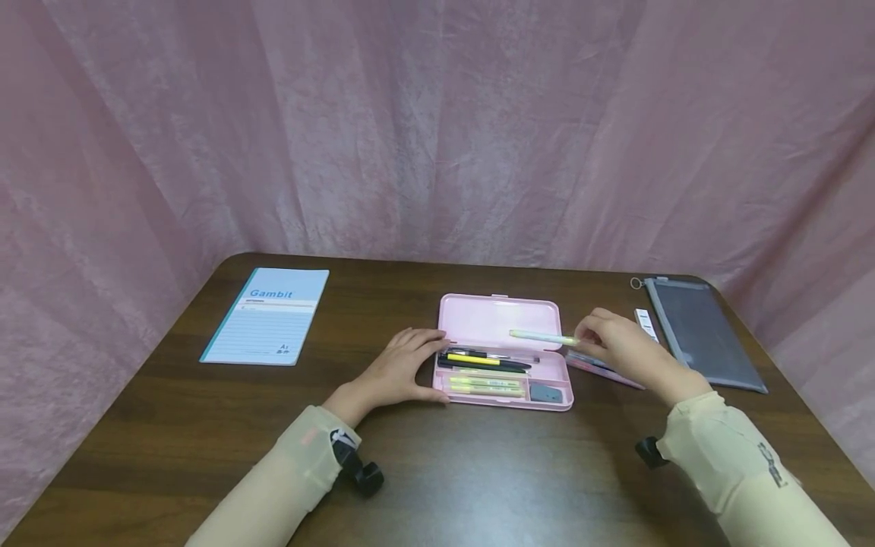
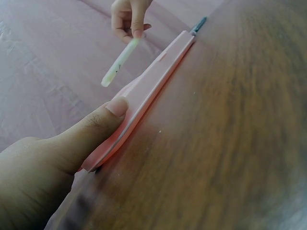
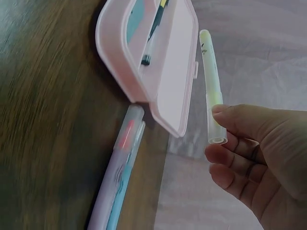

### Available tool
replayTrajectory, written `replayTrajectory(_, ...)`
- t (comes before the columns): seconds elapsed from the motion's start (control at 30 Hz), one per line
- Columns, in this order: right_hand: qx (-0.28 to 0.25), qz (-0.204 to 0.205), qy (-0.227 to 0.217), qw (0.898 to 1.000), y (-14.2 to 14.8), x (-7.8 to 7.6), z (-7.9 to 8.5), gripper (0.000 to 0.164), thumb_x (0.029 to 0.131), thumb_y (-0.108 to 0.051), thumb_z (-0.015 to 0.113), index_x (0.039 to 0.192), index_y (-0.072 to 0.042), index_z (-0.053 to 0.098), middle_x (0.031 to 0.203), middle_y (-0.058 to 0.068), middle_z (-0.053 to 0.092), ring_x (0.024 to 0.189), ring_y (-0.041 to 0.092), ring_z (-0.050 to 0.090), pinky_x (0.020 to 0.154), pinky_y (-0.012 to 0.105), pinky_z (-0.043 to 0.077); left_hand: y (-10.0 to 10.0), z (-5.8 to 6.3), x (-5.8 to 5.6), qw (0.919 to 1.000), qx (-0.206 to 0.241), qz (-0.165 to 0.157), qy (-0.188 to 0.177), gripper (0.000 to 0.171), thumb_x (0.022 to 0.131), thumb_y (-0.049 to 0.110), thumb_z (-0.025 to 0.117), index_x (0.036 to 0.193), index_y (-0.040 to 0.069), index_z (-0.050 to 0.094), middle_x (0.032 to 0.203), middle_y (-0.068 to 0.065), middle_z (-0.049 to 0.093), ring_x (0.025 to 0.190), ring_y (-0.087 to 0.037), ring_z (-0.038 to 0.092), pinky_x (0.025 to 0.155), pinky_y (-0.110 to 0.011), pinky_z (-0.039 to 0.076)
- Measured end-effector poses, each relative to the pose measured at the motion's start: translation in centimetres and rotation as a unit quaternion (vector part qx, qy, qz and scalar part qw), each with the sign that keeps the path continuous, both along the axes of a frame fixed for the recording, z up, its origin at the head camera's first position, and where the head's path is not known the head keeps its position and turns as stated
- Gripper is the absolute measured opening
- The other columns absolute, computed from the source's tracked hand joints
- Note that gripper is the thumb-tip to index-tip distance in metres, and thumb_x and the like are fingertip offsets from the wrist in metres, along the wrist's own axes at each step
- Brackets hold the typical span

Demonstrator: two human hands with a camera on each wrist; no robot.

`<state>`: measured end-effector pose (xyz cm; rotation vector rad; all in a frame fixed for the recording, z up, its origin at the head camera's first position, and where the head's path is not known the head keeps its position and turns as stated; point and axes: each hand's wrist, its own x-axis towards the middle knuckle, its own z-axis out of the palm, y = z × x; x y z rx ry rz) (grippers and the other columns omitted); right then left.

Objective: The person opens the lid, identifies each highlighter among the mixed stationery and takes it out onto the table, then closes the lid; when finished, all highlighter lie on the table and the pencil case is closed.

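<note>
A pink pencil case [image 1: 500,304] lies open on the table, lid laid back. My left hand [image 1: 399,372] grips its left end, thumb [image 2: 117,106] against the front wall and fingers at the back corner. Between thumb and fingers, my right hand [image 1: 615,346] pinches a pale yellow highlighter [image 3: 211,72] by one end, held above the lid. Inside the case, black and yellow pens [image 1: 484,362] fill the back part. Yellow highlighters [image 1: 487,386] lie in the front compartment, beside a grey-blue eraser [image 1: 545,392]. Two pens, one purple [image 3: 103,196] and one blue [image 3: 119,199], lie right of the case.
A "Gambit" notebook [image 1: 268,319] lies at the back left. On the right is a grey zip pouch [image 1: 714,330] with a ring on its zipper. A small white item [image 1: 645,324] lies beside the pouch, partly behind my right hand. Pink curtains hang behind the table.
</note>
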<state>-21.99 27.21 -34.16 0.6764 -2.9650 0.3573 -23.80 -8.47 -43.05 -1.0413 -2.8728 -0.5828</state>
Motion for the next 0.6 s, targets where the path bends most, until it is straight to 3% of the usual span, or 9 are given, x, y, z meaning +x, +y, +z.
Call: replayTrajectory(0.6,-0.008,-0.025,0.017,0.999,5.5,0.5,-1.6,0.007,0.087,-0.009,0.068,0.090,-0.003,0.065,0.083,0.003,0.059,0.075,0.015,0.055,0.066,0.032,0.049,0.0,-0.2,-0.1,1.0000,-0.003,0.002,0.004,0.092,0.068,0.068,0.072,0.143,0.022,0.045,0.150,-0.002,0.041,0.139,-0.024,0.035,0.121,-0.048,0.020)
